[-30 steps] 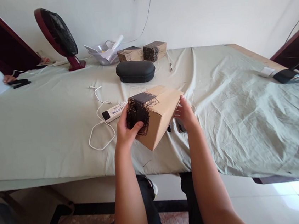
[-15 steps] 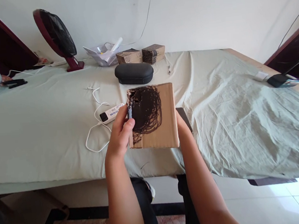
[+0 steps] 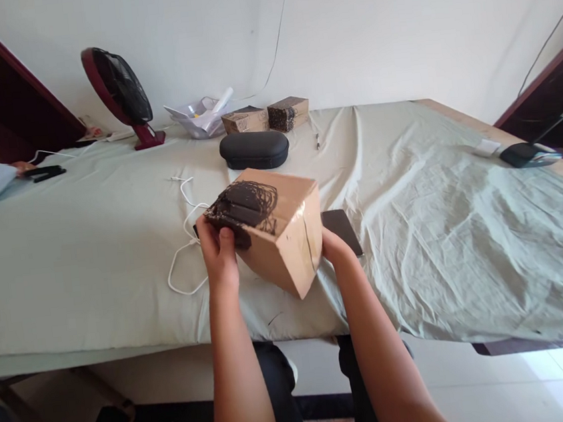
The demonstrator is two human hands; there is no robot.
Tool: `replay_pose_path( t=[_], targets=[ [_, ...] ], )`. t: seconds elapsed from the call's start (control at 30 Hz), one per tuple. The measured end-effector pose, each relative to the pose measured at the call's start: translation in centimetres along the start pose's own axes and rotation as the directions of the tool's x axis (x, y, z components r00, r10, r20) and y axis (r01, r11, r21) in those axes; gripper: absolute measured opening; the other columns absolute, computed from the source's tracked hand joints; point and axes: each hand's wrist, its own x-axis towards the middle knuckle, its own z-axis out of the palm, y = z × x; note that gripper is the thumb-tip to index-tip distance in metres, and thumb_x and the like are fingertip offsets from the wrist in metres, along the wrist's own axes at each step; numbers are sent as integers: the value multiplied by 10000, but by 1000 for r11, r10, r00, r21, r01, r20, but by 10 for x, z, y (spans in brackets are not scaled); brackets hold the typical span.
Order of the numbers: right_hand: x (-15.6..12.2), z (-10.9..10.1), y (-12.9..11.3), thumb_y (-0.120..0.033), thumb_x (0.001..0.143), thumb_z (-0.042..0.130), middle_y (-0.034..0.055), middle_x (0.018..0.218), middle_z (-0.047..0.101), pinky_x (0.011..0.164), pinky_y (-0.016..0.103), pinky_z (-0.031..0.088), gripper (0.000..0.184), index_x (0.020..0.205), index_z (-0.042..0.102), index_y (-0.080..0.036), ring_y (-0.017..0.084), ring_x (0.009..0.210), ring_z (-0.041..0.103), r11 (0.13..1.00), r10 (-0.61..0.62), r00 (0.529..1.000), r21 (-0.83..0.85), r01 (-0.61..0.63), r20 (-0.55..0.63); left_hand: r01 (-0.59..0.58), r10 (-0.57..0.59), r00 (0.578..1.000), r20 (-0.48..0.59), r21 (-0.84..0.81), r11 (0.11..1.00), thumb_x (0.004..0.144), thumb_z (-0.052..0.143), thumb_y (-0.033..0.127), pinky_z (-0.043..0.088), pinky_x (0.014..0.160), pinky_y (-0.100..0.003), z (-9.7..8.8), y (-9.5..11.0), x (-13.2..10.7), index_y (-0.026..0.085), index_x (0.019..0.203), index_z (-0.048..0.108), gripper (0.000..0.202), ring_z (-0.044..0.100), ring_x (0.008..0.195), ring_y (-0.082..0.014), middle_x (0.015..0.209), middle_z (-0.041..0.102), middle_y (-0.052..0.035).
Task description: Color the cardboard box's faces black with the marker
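Between my two hands, a brown cardboard box [image 3: 286, 251] is held tilted above the cloth. Black marker scribble covers its upper left part, and clear tape runs down one side. My left hand [image 3: 218, 248] grips the scribbled left corner, thumb on the near face and fingers mostly behind. At the right side, my right hand [image 3: 334, 242] is closed against the box, its fingertips hidden behind it. A dark flat object [image 3: 344, 230] lies just beyond my right hand. To the left, a white cable [image 3: 174, 266] curls on the cloth; the white device beside it is nearly all covered.
A black hard case [image 3: 253, 149] lies beyond the box, with two scribbled cardboard boxes [image 3: 289, 113] behind it. A clear plastic basket [image 3: 199, 120] and a dark red fan [image 3: 123, 93] stand near the wall. A pale green cloth [image 3: 91, 271] covers the table.
The box has turned and tipped in my hands, so its taped side now shows and the scribbled face points more upward. The view has shifted slightly.
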Motion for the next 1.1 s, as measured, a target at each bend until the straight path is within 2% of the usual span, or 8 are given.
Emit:
replay_pose_path(
  t=[0.1,0.2,0.4,0.6,0.8,0.9,1.0,1.1],
  targets=[
    [-11,-1,-17,-853,842,611,65,999,835,1079,529,591,621,991,804,-283,347,1123,765,990,97,991,98,-106,92,52,-45,997,-59,109,993,912,655,775,558,1040,-395,-5,0,0,199,1162,687,630,702,1152,-277,1162,741,-106],
    [-19,-2,-30,-932,824,580,50,1194,834,1183,486,531,764,1166,803,-286,340,1287,718,993,10,983,111,-31,183,119,-86,977,-196,162,980,877,679,794,555,1037,-398,-9,-4,-1,185,1113,724,655,707,1136,-273,1132,757,-101],
    [-23,3,-38,-767,863,743,16,1401,771,1213,471,495,631,1312,774,-325,328,1341,683,989,-111,977,-82,127,182,193,-125,940,-318,192,962,900,703,690,573,966,-379,-9,-11,-3,191,1058,710,524,716,1041,-245,1043,758,-68],
    [-27,9,-46,-726,884,740,14,1470,743,1294,530,419,655,1409,751,-334,364,1442,628,978,-173,972,-87,188,160,164,-62,912,-405,221,961,882,721,636,575,868,-365,0,-5,-3,192,944,648,454,690,893,-212,900,700,-33],
    [-19,-3,-33,-912,741,733,59,1820,325,1405,588,169,1110,1645,535,-300,384,1722,201,940,-171,964,-258,221,204,162,-79,846,-527,112,980,802,848,549,560,894,-355,7,-9,3,183,1112,604,538,637,869,-172,876,572,17],
    [-20,-5,-33,-904,704,769,55,1855,216,1402,611,151,1224,1716,409,-317,402,1726,165,931,-149,966,-300,208,210,138,-59,835,-546,104,985,769,875,535,544,860,-335,9,-12,6,179,1107,620,554,589,830,-153,839,496,39],
    [-27,-1,-45,-821,765,793,46,1829,304,1391,623,186,1156,1731,370,-346,425,1687,277,921,-146,967,-328,210,211,184,-135,846,-516,45,982,773,851,525,533,833,-328,9,-15,8,178,1085,648,509,580,805,-146,827,516,34],
    [-34,5,-59,-733,765,853,61,1825,309,1388,623,204,1190,1749,334,-311,444,1690,254,900,-150,959,-368,233,241,238,-205,855,-477,8,971,734,854,467,526,799,-309,8,-18,6,169,991,691,426,596,802,-143,837,599,3]
  ],
)
